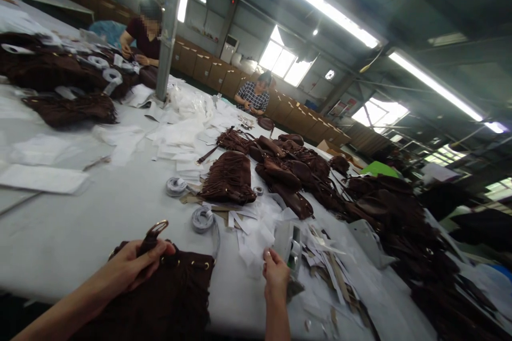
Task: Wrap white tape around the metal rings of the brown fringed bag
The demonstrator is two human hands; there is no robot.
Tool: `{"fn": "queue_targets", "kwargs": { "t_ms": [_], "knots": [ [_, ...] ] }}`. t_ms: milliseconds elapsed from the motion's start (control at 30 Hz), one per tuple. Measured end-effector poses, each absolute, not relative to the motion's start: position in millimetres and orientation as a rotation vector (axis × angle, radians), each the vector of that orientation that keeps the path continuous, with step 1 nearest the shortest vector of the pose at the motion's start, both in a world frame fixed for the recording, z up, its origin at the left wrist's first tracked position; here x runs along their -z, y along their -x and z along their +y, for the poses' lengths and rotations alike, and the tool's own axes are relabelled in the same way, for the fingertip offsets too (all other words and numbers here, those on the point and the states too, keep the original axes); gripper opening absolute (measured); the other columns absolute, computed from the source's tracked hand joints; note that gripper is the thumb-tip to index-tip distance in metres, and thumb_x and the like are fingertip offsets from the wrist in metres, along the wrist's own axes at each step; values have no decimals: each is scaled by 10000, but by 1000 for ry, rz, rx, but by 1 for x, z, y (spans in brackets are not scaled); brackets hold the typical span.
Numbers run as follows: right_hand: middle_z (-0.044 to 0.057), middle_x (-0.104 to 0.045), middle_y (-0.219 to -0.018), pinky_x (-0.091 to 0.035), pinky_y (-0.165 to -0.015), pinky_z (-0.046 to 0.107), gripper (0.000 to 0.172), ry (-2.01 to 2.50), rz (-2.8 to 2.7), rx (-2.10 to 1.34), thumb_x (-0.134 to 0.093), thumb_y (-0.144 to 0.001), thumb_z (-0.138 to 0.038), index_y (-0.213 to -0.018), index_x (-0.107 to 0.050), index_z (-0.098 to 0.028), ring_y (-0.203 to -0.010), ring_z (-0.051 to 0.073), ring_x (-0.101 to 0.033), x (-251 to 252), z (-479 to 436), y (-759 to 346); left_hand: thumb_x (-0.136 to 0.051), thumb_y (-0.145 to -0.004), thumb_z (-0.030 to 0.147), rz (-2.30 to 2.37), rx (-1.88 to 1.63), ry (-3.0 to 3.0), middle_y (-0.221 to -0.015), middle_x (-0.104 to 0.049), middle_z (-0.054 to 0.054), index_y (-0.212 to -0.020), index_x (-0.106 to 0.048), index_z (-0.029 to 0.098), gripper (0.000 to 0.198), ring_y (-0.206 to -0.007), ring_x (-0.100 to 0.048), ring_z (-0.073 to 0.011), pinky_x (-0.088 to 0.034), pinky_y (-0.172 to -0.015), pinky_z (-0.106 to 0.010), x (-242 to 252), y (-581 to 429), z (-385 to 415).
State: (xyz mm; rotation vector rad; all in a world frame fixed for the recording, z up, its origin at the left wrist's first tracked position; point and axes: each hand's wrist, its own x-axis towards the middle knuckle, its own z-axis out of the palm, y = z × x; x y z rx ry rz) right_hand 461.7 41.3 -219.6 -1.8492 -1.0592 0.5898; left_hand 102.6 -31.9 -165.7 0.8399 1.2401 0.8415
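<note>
My left hand [140, 263] is closed around the end of a dark brown strap [149, 241], whose gold-coloured metal loop sticks up above the fingers. Under that hand lies a brown fringed bag [180, 293] with gold eyelets along its upper edge, at the table's near side. My right hand [276, 276] is beside a tape dispenser [288, 240], thumb and fingertips pinched together. Whatever those fingertips hold, if anything, is too small to make out. Left of the dispenser is a roll of pale labels [202, 219], its loose end hanging toward the bag.
Another fringed bag [227, 178] lies mid-table, with a pile of brown bags [296, 165] behind it. Paper strips [334, 272] litter the right side. A metal post [169, 32] rises at the left. Two co-workers, one in a checked shirt [252, 95], work across the table.
</note>
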Motion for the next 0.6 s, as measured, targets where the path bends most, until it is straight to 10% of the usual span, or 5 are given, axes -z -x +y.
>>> {"fn": "queue_targets", "kwargs": {
  "t_ms": [367, 600],
  "knots": [
    [-96, -444, -502, -216, -382, 165, 354, 1222, -933, -1486, -760, -660, -420, -854, -612, -164, -387, 25, -285, 193, -12, -316, -552, -662, 736, 1095, -710, -852, -385, -214, 142, -764, -527, 172, 574, -338, -112, -43, -94, -360, -207, 178, -125, -15],
    [-71, -488, -473, -231, -389, 178, 404, 1309, -1076, -1488, -739, -669, -494, -844, -645, -141, -401, 46, -330, 192, -17, -287, -663, -649, 550, 1220, -896, -1007, -502, -428, 54, -587, -498, 156, 431, -464, -346, -80, -256, -459, -215, 191, -126, -13]
  ]
}}
